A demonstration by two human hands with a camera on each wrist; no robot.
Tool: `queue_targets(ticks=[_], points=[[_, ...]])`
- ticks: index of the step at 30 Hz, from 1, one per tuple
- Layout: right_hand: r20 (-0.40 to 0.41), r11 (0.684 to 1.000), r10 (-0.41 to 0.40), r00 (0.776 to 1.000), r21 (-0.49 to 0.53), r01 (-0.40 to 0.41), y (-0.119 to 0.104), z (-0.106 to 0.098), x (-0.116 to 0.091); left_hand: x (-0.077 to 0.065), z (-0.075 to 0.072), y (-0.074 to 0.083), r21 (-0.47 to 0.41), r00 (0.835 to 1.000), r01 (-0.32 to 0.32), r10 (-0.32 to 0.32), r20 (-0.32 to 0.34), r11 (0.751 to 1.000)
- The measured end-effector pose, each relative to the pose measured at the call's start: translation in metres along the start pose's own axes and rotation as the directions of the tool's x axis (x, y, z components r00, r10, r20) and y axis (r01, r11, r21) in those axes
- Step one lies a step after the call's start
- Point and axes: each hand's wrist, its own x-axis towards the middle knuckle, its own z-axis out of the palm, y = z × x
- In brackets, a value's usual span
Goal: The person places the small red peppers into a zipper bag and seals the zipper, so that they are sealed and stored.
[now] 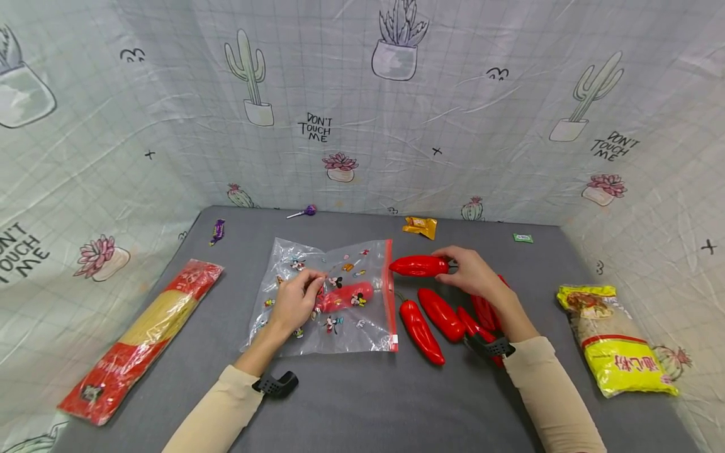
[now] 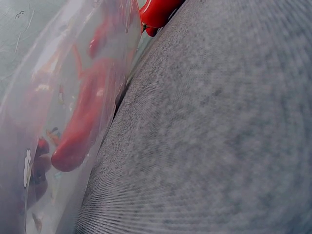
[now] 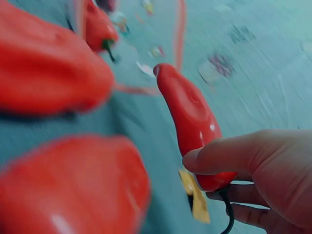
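A clear zip bag [image 1: 340, 340] printed with cartoon figures lies mid-table, its red zip edge facing right. Inside it is a red chili pepper [image 2: 83, 122], seen through the film. My left hand [image 1: 294, 302] pinches the bag's upper film near its middle. Thumb and fingers of my right hand [image 1: 472, 270] grip another red chili pepper [image 3: 190, 112] near its dark stem end. That pepper's tip points left, at the bag's red edge. Below the right hand lie several more red chili peppers [image 1: 421, 332], some partly hidden by the forearm.
A red noodle packet [image 1: 153, 321] lies at the left, a yellow food packet [image 1: 617, 340] at the right. Along the back are a purple candy [image 1: 218, 231], a lollipop [image 1: 309, 210], an orange-yellow wrapped snack [image 1: 420, 227] and a small green packet [image 1: 523, 238].
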Motion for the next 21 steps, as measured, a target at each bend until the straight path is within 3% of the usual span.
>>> queue_targets(ticks=[10, 16, 21], points=[[0.045, 0.996, -0.092, 0.995, 0.018, 0.091, -0.044, 0.039, 0.019, 0.0, 0.0, 0.001, -0.004, 1.0, 0.0, 0.0, -0.005, 1.0], [-0.02, 0.985, -0.124, 0.992, 0.12, 0.125, -0.061, 0.06, 0.027, 0.0, 0.001, 0.001, 0.005, 1.0, 0.0, 0.0, -0.01, 1.0], [-0.063, 0.979, -0.101, 0.993, 0.169, 0.11, -0.066, 0.07, 0.03, 0.0, 0.001, 0.0, 0.01, 1.0, -0.006, 0.006, -0.019, 1.0]])
